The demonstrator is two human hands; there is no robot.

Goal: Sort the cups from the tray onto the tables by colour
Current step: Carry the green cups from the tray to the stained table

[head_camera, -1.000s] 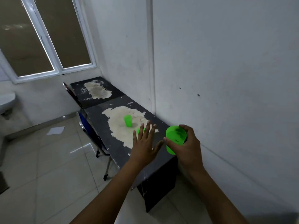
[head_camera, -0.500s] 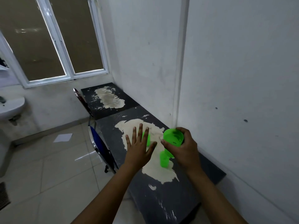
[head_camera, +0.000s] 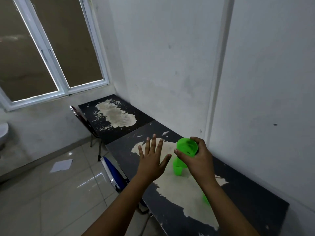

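My right hand grips a bright green cup by its side, its mouth tilted toward me, above the near black table. Just below it another green cup stands on the table's worn pale patch. A sliver of a third green cup shows beside my right forearm, mostly hidden. My left hand hovers flat with fingers spread, empty, to the left of the cups. The tray is out of view.
A second black table with a worn pale patch stands farther back under the window. Chairs are tucked along the tables' left side. A white wall runs close on the right. A sheet of paper lies on the tiled floor.
I have come closer along the near table. My right hand has carried the green cup forward over the standing green cup. My left hand stays spread beside it.
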